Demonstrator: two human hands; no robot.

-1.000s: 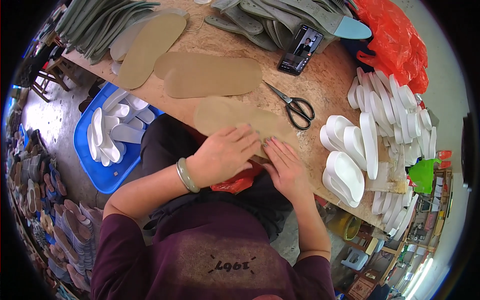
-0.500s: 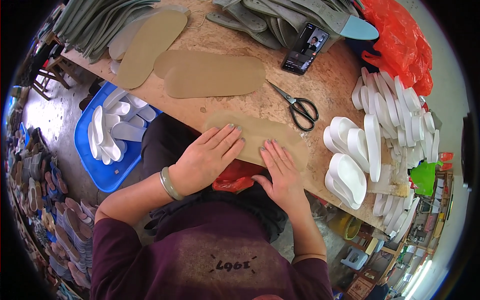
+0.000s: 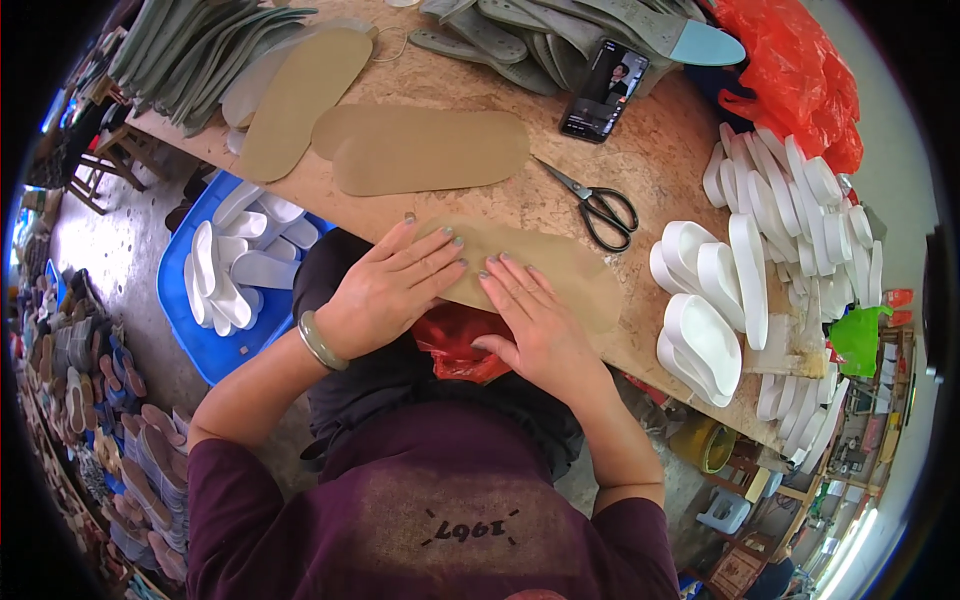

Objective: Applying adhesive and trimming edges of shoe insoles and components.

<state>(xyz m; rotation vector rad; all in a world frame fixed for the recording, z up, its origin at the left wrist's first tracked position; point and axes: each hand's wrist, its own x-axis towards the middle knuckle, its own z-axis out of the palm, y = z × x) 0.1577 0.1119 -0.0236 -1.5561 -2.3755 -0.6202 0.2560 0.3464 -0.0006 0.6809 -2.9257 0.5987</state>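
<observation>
A tan, sole-shaped sheet lies along the front edge of the wooden table. My left hand rests flat on its left end, fingers spread and wearing a bracelet at the wrist. Over the middle of the same sheet lies my right hand, its fingers stretched out and its thumb apart. Farther back are two overlapping tan insole sheets and another tan insole sheet by the grey stack. Black-handled scissors lie to the right of the sheets, blades pointing left.
Grey soles are stacked at the back left, and more grey soles at the back centre beside a phone. White soles crowd the right side, near a red plastic bag. A blue bin holds white pieces.
Both hands have slid left along the tan sheet, and the right hand now sits closer to the left. The fingers stay spread flat. The view has shifted slightly.
</observation>
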